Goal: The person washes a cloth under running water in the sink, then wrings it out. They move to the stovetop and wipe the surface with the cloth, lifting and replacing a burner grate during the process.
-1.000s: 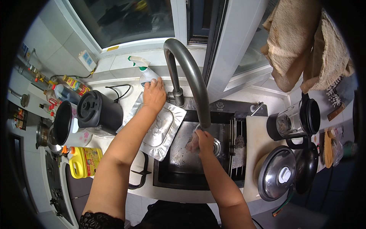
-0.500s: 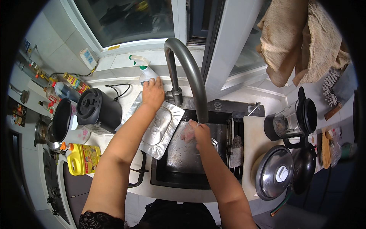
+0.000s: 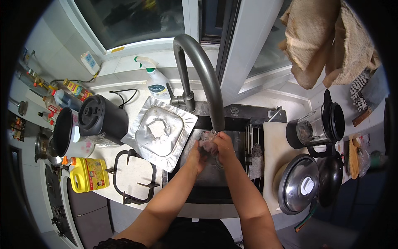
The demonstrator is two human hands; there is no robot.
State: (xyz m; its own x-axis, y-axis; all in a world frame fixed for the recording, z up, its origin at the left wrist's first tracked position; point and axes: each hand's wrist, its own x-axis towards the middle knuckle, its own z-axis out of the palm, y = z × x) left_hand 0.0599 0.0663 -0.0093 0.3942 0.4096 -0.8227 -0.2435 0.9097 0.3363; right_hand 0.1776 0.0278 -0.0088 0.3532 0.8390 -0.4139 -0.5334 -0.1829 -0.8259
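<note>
Both of my hands are together in the dark sink [image 3: 207, 195], just below the spout of the curved grey faucet [image 3: 203, 74]. Between them is a crumpled pinkish cloth [image 3: 208, 142]. My right hand [image 3: 224, 146] grips its right side, fingers closed. My left hand [image 3: 196, 158] holds the cloth from the left, some of its fingers hidden. Left of the sink, a silver foil stove liner [image 3: 159, 132] with a ragged central opening lies partly over the sink's edge. A white spray bottle [image 3: 156, 85] with a green-and-white trigger stands behind it.
A black pan support [image 3: 134, 176], a yellow jug [image 3: 89, 174] and a black appliance [image 3: 103, 120] occupy the left counter. On the right are a cutting board [image 3: 271, 143], a lidded pot [image 3: 299, 184] and a blender [image 3: 317, 124]. A metal rack [image 3: 249, 157] spans the sink's right side.
My left hand has left the area by the spray bottle and faucet lever and come down to the cloth. My right hand still holds the cloth, a little further down.
</note>
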